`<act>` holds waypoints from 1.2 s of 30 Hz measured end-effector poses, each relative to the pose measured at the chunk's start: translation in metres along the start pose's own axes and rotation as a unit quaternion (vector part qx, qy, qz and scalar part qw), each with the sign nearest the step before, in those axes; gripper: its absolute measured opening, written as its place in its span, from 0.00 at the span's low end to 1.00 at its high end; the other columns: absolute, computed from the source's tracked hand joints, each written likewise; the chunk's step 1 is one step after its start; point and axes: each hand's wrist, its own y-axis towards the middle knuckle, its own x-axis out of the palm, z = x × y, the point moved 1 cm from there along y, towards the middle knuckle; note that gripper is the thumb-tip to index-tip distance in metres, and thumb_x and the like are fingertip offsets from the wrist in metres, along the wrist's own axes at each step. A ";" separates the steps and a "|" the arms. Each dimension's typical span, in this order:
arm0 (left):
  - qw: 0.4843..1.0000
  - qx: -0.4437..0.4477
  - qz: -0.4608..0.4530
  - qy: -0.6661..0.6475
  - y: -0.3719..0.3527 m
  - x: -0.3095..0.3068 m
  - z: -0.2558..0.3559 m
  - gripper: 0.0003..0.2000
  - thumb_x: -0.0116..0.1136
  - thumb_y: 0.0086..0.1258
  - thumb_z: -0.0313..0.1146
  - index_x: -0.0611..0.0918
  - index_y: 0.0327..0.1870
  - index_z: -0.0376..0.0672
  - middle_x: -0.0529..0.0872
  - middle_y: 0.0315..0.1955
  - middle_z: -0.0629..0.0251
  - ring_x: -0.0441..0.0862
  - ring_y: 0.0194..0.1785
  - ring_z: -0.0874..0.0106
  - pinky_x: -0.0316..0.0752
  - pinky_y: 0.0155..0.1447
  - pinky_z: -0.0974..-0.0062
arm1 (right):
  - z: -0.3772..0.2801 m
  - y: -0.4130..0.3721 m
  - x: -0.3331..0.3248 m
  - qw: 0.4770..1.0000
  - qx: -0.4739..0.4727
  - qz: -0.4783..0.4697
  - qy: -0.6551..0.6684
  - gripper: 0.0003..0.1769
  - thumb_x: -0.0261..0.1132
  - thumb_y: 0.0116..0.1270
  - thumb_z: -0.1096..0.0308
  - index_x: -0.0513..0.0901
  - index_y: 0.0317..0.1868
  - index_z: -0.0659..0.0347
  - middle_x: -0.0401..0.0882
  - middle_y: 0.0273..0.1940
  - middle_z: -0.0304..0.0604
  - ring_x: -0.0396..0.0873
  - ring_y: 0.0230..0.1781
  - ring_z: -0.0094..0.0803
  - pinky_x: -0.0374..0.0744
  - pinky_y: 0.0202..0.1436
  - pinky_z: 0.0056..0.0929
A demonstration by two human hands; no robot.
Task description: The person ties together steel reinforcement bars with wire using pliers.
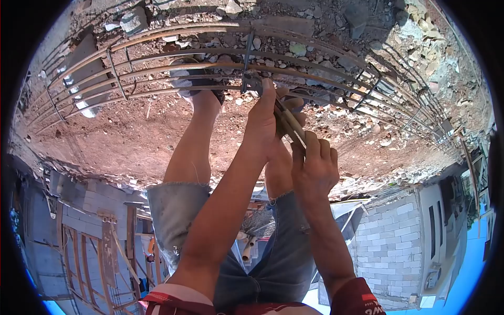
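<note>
A pair of pincers (290, 122) with long worn handles is held at an angle, its dark head against the rebar cage (210, 66). The head meets the cage at a crosswise stirrup (247, 58). My left hand (266, 114) is closed around the pincers just behind the head, thumb uppermost. Lower down, the fingers of my right hand (315, 164) wrap the handle ends. Whether any tie wire sits in the jaws is hidden by the head and my left thumb.
The long cage of several bars curves across the view above stony red soil (131, 142). My sandaled foot (197, 79) is under the bars. Rubble (420, 47) lies at upper right. Behind stand a block wall (388, 247) and wooden posts (84, 257), with another person (151, 249) at left.
</note>
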 end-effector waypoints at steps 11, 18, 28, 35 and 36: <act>0.932 0.098 0.116 0.328 -0.005 0.028 -0.022 0.18 0.48 0.76 0.47 0.70 0.47 0.38 0.77 0.32 0.64 0.77 0.37 0.74 0.75 0.44 0.72 | 0.039 -0.005 0.013 0.992 0.037 0.009 0.120 0.16 0.69 0.62 0.60 0.79 0.45 0.59 0.74 0.41 0.44 0.80 0.36 0.45 0.78 0.33 0.42; 0.834 0.305 0.100 0.449 0.019 0.002 -0.040 0.23 0.54 0.72 0.39 0.66 0.59 0.30 0.76 0.33 0.61 0.75 0.30 0.75 0.73 0.36 0.77 | 0.062 -0.017 -0.001 0.889 0.209 -0.155 0.378 0.15 0.71 0.62 0.67 0.80 0.46 0.63 0.67 0.21 0.36 0.66 0.22 0.23 0.66 0.27 0.25; 0.975 0.152 0.138 0.080 -0.086 -0.020 0.024 0.21 0.39 0.78 0.52 0.69 0.28 0.46 0.57 0.12 0.77 0.51 0.11 0.81 0.47 0.14 0.77 | 0.017 -0.057 -0.022 0.827 0.097 -0.259 0.490 0.04 0.63 0.66 0.74 0.84 0.38 0.64 0.79 0.31 0.45 0.76 0.30 0.26 0.72 0.32 0.27; 0.971 0.125 0.156 0.128 -0.121 -0.029 0.086 0.18 0.40 0.76 0.50 0.65 0.28 0.48 0.56 0.14 0.73 0.51 0.15 0.77 0.52 0.19 0.74 | -0.092 -0.052 0.005 0.913 -0.063 -0.173 0.365 0.12 0.61 0.62 0.75 0.78 0.48 0.60 0.81 0.37 0.46 0.80 0.28 0.44 0.78 0.35 0.39; 0.986 0.143 0.013 0.080 -0.116 -0.053 0.107 0.17 0.39 0.78 0.49 0.71 0.36 0.45 0.66 0.19 0.70 0.63 0.20 0.75 0.64 0.23 0.72 | -0.106 -0.047 0.007 0.913 -0.077 -0.130 0.379 0.12 0.61 0.62 0.74 0.79 0.47 0.59 0.80 0.35 0.46 0.80 0.28 0.44 0.78 0.33 0.39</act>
